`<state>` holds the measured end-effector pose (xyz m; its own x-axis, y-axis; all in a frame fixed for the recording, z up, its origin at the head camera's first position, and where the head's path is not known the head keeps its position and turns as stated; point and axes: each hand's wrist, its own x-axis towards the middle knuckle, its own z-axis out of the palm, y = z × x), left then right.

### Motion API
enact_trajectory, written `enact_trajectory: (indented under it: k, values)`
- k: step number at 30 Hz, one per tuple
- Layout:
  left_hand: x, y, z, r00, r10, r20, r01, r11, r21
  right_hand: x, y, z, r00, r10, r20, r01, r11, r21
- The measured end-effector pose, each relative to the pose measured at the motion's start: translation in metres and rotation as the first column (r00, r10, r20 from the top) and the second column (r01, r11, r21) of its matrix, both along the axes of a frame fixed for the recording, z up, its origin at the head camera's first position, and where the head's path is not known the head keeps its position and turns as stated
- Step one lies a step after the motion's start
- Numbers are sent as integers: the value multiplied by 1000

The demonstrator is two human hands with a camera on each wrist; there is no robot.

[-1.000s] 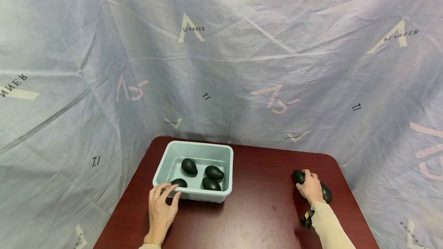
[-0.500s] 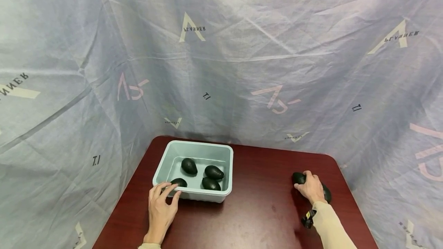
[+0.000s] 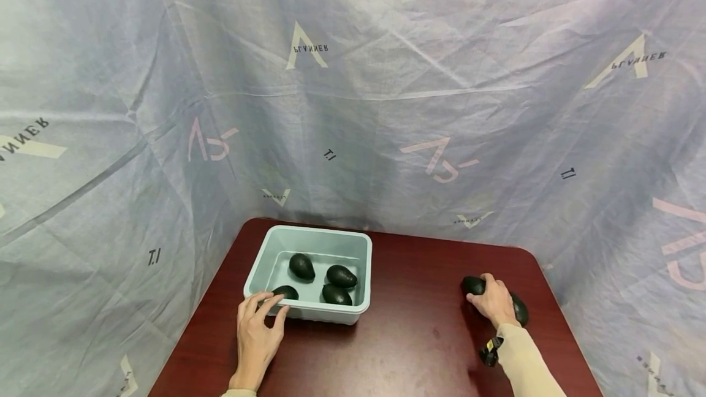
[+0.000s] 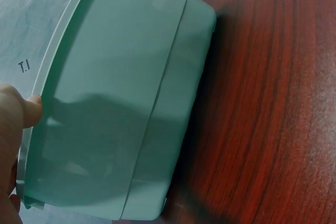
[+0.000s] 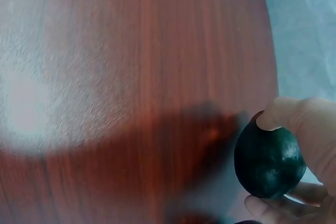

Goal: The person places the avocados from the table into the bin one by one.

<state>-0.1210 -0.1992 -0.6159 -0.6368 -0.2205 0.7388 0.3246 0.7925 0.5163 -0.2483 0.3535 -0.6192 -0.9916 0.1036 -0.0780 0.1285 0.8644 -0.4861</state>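
My left hand [image 3: 258, 337] holds the near-left rim of a pale green plastic tub [image 3: 366, 268], fingers over the edge and thumb on the outer wall. In the left wrist view, the thumb [image 4: 32, 111] lies against the tub's rim. Several dark avocados rest inside the tub, one avocado [image 3: 286, 291] close by the left fingers. At the table's right side, my right hand [image 3: 494, 302] grips a dark green avocado [image 5: 270, 158] between thumb and fingers. A second avocado [image 3: 520, 309] shows beside that hand, partly hidden by it.
Everything stands on a dark red wood-grain table [image 3: 410, 323] with rounded far corners. A grey printed cloth [image 3: 353, 90] hangs behind and along both sides, close to the table edges. A small black device [image 3: 489, 351] is strapped at the right wrist.
The avocado in my right hand has shifted slightly left and toward me, away from the one beside it. My left hand and the tub stay where they were.
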Motion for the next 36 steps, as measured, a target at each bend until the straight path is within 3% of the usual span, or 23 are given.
enact_trajectory:
  k: [13, 36]
  values:
    - [0, 1, -2, 1000, 4, 5, -4, 1000, 5, -1, -11, 20, 1000, 9, -17, -10, 999, -53]
    - [0, 0, -3, 1000, 0, 9, 0, 1000, 12, 5, -39, 52, 995, 68, -66, -72, 996, -50]
